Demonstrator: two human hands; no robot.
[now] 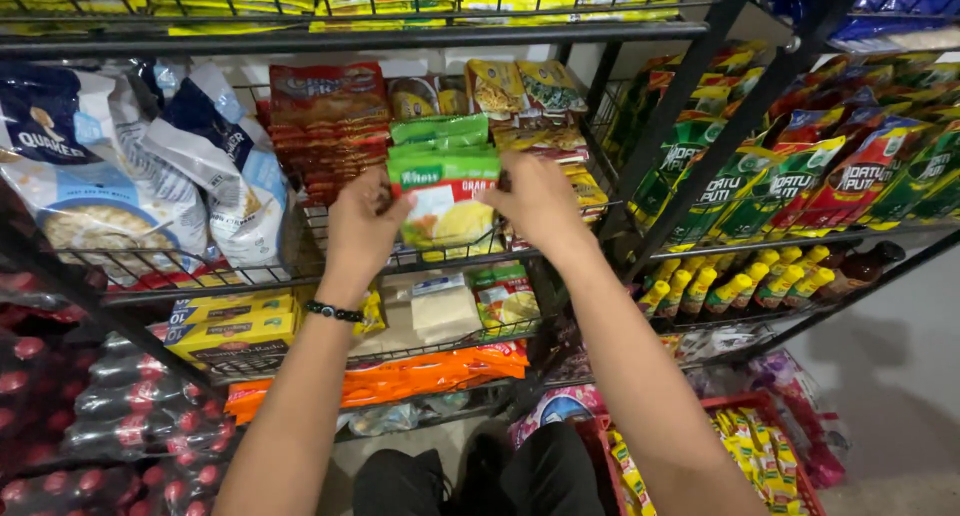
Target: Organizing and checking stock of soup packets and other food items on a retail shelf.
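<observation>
1. A black wire shelf rack [300, 276] fills the view, with several tiers packed with packaged goods; a second black rack [760, 241] stands at an angle to its right.
2. Large blue-and-white plastic bags of oats [90, 176] lie on the left of the middle tier, well apart from the hands.
3. A stack of red flat packets [325, 126] stands just behind the left hand, on the same tier.
4. Yellow rectangular boxes [235, 331] sit on the tier below, to the left, and long orange packets [420, 371] lie on the tier under that.
5. The left hand [362, 226], with a black beaded bracelet [333, 312] at the wrist, grips the left edge of a row of green-topped flat sachets [445, 191]; its fingers are curled round that edge.
6. The right hand [540, 201] holds the right edge of the same sachets, its fingers closed on them.
7. The sachets stand upright at the front of the middle tier, between the two hands, just behind the wire rim.
8. Small yellow-capped bottles [735, 286] stand in a row on the right rack, near the right forearm.
</observation>
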